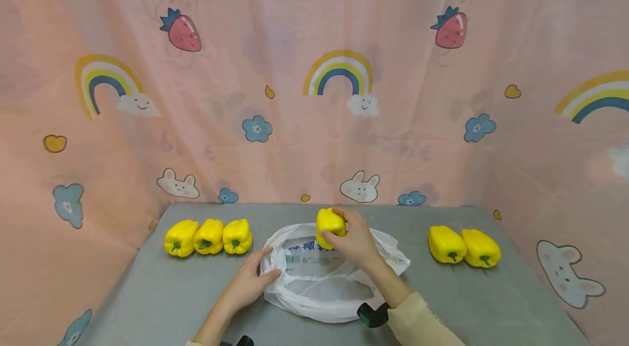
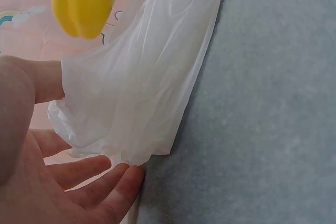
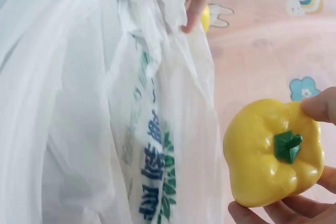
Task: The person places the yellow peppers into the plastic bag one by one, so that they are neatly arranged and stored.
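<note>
My right hand point(image 1: 357, 241) holds a yellow bell pepper point(image 1: 330, 227) over the far rim of a white plastic bag point(image 1: 314, 302). In the right wrist view, thumb and fingers grip the bell pepper point(image 3: 273, 153) from its sides, its green stem facing the camera. The bag stands with its mouth spread wide, blue and green print showing inside. At the bag's left rim is my left hand point(image 1: 248, 280); in the left wrist view its thumb goes behind the white film point(image 2: 131, 77) while the other fingers lie along the outside, holding the edge.
Three yellow bell peppers point(image 1: 208, 237) stand in a row on the grey table point(image 1: 147, 297) to the left of the bag. Two more bell peppers point(image 1: 464, 246) sit side by side on the right. A pink printed curtain point(image 1: 304, 155) hangs behind the table and along both sides.
</note>
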The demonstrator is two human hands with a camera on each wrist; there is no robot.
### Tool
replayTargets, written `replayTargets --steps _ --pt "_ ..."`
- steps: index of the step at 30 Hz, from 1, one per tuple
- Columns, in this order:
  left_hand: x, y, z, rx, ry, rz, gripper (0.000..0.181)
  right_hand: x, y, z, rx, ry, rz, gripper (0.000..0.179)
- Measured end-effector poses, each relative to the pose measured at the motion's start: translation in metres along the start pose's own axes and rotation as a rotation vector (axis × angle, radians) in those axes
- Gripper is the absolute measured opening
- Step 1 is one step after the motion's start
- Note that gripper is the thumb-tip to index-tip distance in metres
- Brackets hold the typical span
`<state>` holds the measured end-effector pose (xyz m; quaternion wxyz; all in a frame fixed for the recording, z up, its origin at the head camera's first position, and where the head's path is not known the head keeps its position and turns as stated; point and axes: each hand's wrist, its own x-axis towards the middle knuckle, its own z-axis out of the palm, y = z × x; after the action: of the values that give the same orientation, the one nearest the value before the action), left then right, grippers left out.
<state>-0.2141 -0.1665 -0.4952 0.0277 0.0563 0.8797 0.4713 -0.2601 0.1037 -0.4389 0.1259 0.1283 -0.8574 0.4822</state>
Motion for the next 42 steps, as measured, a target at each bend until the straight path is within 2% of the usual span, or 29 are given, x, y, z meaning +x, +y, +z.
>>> replayTargets --steps 5,18,25,30,42 --pt "0.000 0.000 0.000 -0.003 0.001 -0.004 0.063 0.000 -0.003 0.016 0.028 -0.031 0.015 0.059" --pt "0.000 0.000 0.000 -0.017 -0.008 0.039 0.062 -0.004 0.001 0.052 0.039 -0.132 0.046 0.060" --pt "0.003 -0.004 0.000 -0.020 -0.017 -0.003 0.062 -0.003 0.000 0.065 0.030 -0.170 0.061 0.061" --pt "0.004 -0.004 0.000 -0.026 -0.029 -0.006 0.063 -0.004 0.001 0.072 0.021 -0.195 0.077 0.062" --pt "0.003 -0.004 -0.002 -0.031 -0.036 0.016 0.064 -0.007 -0.004 0.085 -0.005 -0.173 0.124 0.061"
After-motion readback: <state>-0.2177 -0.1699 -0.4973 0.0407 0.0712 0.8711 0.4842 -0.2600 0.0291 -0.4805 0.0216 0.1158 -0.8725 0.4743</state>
